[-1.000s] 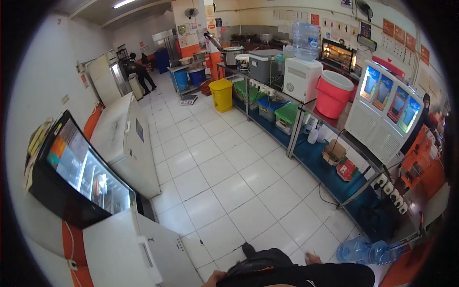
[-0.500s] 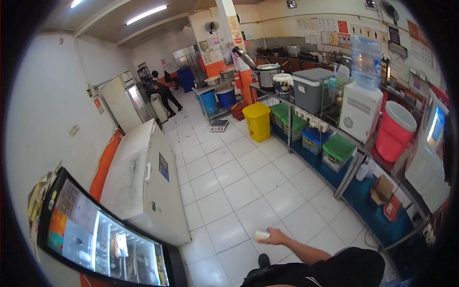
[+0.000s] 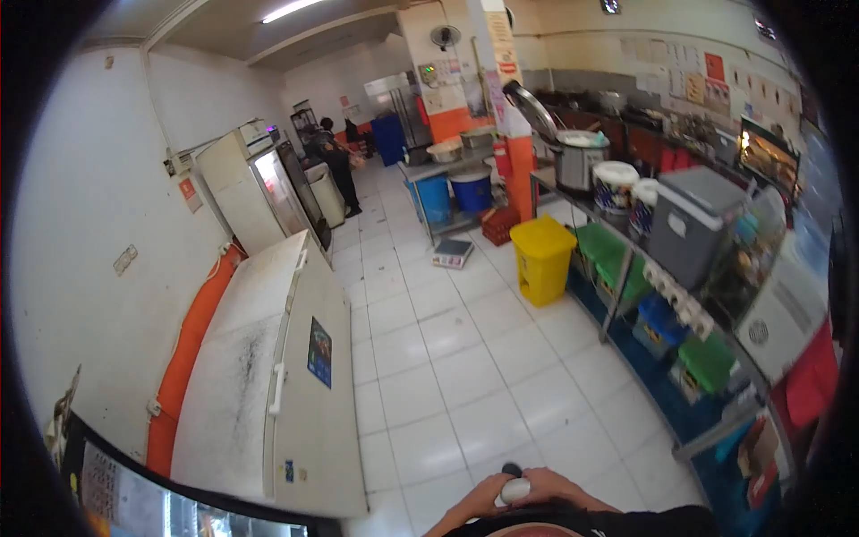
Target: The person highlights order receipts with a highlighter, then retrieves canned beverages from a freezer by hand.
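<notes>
A small off-white rounded object (image 3: 514,490) is held in front of my body at the bottom of the head view. Its exact kind is too small and blurred to make out. My right hand (image 3: 548,486) closes round it from the right. From the left, my left hand (image 3: 484,495) meets it with the fingers bent in against it. Just beyond the hands shows a dark rounded tip, probably a shoe.
A white chest freezer (image 3: 234,376) stands on the left, before a lit display fridge (image 3: 179,515). Shelving on the right holds a grey cooler (image 3: 693,224) and green-lidded bins. A yellow bin (image 3: 543,264) and a scale (image 3: 453,254) stand on the floor. Another person (image 3: 338,170) is farther back.
My left hand has come into view and joined the right hand at the off-white object. The object is now closer to my body. The view has moved forward along the aisle.
</notes>
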The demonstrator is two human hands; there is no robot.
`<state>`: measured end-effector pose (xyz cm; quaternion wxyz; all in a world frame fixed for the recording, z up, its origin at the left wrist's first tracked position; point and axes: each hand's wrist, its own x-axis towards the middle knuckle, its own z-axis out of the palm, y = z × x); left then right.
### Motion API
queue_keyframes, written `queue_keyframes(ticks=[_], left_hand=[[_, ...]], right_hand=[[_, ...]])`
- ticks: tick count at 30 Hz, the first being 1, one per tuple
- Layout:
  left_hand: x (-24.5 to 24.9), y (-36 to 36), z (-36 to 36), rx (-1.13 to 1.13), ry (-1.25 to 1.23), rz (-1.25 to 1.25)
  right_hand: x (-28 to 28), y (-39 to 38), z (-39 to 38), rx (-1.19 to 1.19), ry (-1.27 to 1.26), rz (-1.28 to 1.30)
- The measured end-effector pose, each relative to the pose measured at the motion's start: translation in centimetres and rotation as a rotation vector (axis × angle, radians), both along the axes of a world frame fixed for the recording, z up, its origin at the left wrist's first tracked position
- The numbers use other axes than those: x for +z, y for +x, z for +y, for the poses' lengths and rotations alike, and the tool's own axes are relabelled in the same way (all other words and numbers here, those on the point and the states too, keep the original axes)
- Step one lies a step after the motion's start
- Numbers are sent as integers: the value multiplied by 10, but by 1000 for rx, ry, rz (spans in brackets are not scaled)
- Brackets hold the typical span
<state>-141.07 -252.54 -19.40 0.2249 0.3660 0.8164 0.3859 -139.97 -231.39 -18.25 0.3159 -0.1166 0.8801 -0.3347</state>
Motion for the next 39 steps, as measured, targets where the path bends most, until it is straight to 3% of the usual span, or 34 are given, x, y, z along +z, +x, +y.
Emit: queue_keyframes(ticks=[1,2,4,10,12,14,15,16,18,20,22,24,25,27,28,29,30,31,32,33,36,37,39], left_hand=[[-17,-21,4,150,172,25],[-7,-47,11,159,174,22],[25,-92,16,429,185,318],[67,-241,9,678,154,449],[68,-296,-1,723,155,314],[39,-348,-15,758,172,276],[33,-378,-18,796,251,83],[31,-407,-24,824,326,-110],[24,-468,-33,832,393,-220],[20,-528,-43,809,401,-386],[16,-591,-51,763,352,-398],[20,-657,-55,643,331,-241],[24,-687,-55,603,312,-255],[32,-743,-50,559,313,-221],[26,-773,-46,475,290,-253],[17,-799,-42,522,313,-231],[10,-824,-38,575,333,-211],[4,-847,-34,590,342,-229],[6,-872,-23,532,331,-252],[6,-895,-7,624,424,-281],[-2,-960,9,756,550,-434],[-14,-985,18,746,593,-455],[18,-1030,47,701,556,-504]], right_hand=[[15,-37,1,51,-39,36],[27,-74,2,59,-36,32],[46,-147,-2,237,52,104],[92,-334,-32,439,54,46],[101,-400,-34,437,19,36],[102,-460,-35,278,-102,-280],[109,-485,-33,195,-176,-278],[100,-514,-31,193,-191,-273],[55,-566,-14,-284,-646,-341],[-1,-612,11,-574,-685,-298],[-69,-638,37,-827,-586,-150],[-118,-639,54,-1354,-663,-199],[-190,-644,69,-1399,-673,-202],[-374,-559,157,-580,414,87],[-436,-528,161,-102,901,151],[-468,-513,158,-217,856,151],[-471,-499,139,-328,812,152],[-390,-503,131,-427,835,-11],[-403,-520,139,-446,821,-95],[-377,-540,148,-570,817,-60],[-357,-678,152,-616,891,-220],[-375,-646,159,-728,919,-284],[-373,-899,160,-869,740,139]])
